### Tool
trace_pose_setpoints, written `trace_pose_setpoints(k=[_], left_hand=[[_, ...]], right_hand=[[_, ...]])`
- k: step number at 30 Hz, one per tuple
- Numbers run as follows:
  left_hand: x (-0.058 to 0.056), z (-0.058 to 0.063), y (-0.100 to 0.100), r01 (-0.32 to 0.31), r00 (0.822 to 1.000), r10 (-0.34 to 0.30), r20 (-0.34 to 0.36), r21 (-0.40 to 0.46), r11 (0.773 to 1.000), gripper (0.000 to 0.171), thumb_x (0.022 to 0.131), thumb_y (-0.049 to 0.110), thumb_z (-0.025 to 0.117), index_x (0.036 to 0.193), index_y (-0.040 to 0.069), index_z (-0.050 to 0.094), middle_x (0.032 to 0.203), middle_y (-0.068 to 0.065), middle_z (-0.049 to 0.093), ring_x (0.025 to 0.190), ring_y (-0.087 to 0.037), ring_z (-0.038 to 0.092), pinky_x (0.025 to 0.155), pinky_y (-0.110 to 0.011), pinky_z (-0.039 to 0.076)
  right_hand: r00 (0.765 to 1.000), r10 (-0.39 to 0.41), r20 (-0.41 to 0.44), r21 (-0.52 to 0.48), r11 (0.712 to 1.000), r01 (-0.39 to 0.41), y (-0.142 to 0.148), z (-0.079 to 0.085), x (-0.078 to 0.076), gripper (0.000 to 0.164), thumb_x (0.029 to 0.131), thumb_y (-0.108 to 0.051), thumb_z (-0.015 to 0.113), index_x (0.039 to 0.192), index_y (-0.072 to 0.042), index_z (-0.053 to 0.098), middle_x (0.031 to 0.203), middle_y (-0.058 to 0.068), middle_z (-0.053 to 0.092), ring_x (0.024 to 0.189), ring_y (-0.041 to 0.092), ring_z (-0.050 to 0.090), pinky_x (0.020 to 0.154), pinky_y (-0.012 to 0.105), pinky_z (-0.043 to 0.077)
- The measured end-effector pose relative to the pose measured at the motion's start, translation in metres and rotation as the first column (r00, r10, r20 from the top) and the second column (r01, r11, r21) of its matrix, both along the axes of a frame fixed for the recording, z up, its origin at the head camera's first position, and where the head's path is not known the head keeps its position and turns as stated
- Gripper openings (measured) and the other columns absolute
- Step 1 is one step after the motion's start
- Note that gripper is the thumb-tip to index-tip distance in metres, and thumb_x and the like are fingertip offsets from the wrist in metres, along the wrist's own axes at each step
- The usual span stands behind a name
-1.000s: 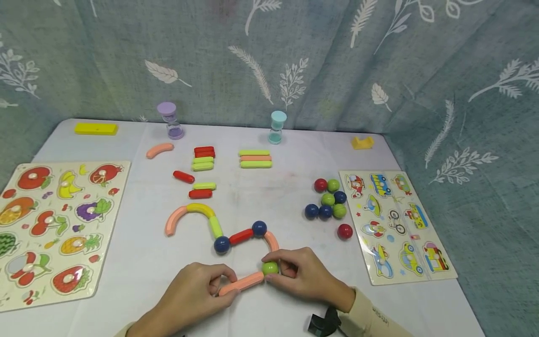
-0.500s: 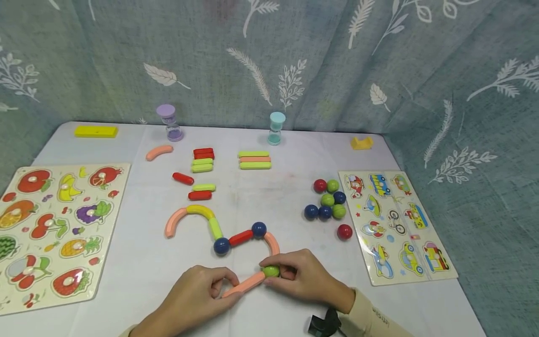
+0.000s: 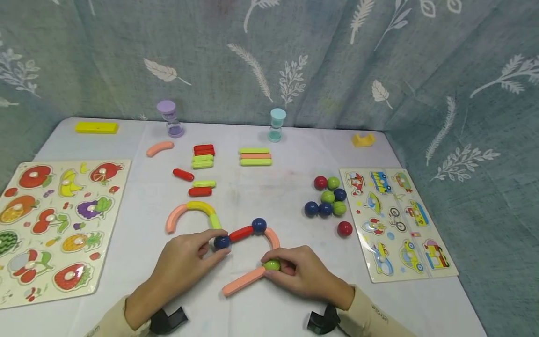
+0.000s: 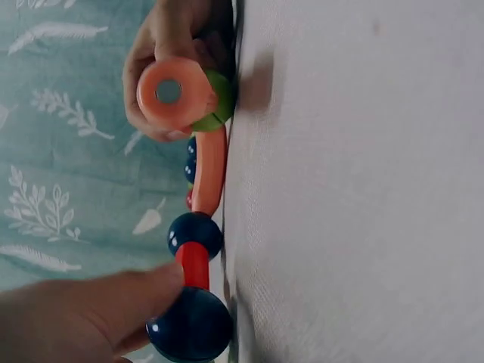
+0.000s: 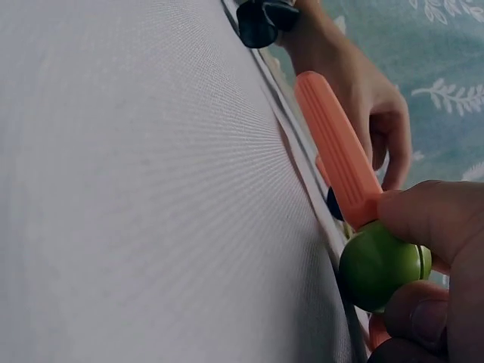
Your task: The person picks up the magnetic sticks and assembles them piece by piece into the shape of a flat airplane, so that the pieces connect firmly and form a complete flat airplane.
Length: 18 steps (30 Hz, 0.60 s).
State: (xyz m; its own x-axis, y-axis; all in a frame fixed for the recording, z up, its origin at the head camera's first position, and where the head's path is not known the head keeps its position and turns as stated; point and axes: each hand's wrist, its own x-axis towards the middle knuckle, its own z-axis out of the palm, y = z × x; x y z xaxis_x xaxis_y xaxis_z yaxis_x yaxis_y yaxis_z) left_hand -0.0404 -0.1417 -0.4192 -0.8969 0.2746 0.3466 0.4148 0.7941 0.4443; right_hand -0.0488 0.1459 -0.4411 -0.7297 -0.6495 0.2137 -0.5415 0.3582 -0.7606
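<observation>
My left hand [image 3: 181, 260] pinches a dark blue ball [image 3: 222, 242] between thumb and forefinger. This ball joins a lime rod [image 3: 215, 221] to a short red rod [image 3: 241, 233]; a second blue ball [image 3: 259, 225] sits at the red rod's other end. From there a curved salmon rod [image 3: 273, 238] runs to a green ball [image 3: 272, 265], which my right hand [image 3: 305, 274] pinches. A straight salmon rod [image 3: 243, 282] sticks out from the green ball toward the left; its free end shows a round metal disc in the left wrist view. Yellow [image 3: 200, 207] and salmon [image 3: 174, 218] curved rods continue the chain.
Several loose balls [image 3: 327, 197] lie right of centre, beside a vehicle puzzle board [image 3: 365, 255]. A fruit puzzle board [image 3: 98, 243] lies at left. Loose rods [image 3: 255, 157], purple [image 3: 170, 119] and teal [image 3: 276, 125] sand timers, and yellow blocks [image 3: 97, 128] stand farther back.
My left hand has let go of the straight salmon rod and moved up and left to the blue ball. My right hand has stayed at the green ball.
</observation>
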Motion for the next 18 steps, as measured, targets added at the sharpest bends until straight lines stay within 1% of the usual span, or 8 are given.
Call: trace_pose_setpoints(k=[3,8,14,18], left_hand=[[-0.0043,-0.0028,-0.0006,0.000,1.000,0.000,0.002,0.007,1.000,0.029,0.075,0.045,0.075,0.101,0.034,0.066,0.050,0.018,0.028,0.045,0.000,0.026,0.043,-0.020,0.020],[-0.0053,-0.0066,-0.0036,-0.004,1.000,0.004,0.019,0.034,0.999,0.028,0.076,0.047,0.074,0.100,0.036,0.065,0.050,0.018,0.027,0.045,0.000,0.025,0.043,-0.020,0.020],[-0.0066,-0.0071,-0.0052,-0.004,1.000,0.002,0.028,0.063,0.998,0.028,0.076,0.048,0.074,0.100,0.036,0.065,0.051,0.017,0.028,0.045,0.000,0.025,0.043,-0.021,0.020],[-0.0075,-0.0070,-0.0052,-0.007,0.999,0.005,0.041,0.064,0.998,0.028,0.076,0.048,0.074,0.099,0.036,0.064,0.050,0.017,0.028,0.045,0.000,0.025,0.043,-0.021,0.020]], right_hand=[[1.000,-0.004,-0.017,0.031,1.000,0.005,0.0019,0.0020,-0.0003,0.019,0.089,-0.035,0.064,0.107,-0.030,0.064,0.057,-0.015,0.039,0.049,-0.002,0.036,0.047,0.016,0.030],[0.997,-0.017,-0.077,0.057,0.998,0.021,0.0064,0.0059,-0.0028,0.019,0.090,-0.033,0.063,0.108,-0.029,0.063,0.058,-0.016,0.040,0.050,-0.003,0.036,0.046,0.015,0.030],[0.998,-0.032,-0.058,0.077,0.996,0.036,0.0093,0.0066,-0.0063,0.020,0.092,-0.034,0.060,0.111,-0.030,0.060,0.058,-0.015,0.040,0.049,-0.002,0.036,0.046,0.016,0.030],[0.998,-0.038,-0.057,0.070,0.997,0.042,0.0098,0.0064,-0.0074,0.023,0.092,-0.035,0.059,0.114,-0.028,0.059,0.057,-0.014,0.041,0.048,-0.002,0.035,0.045,0.017,0.029]])
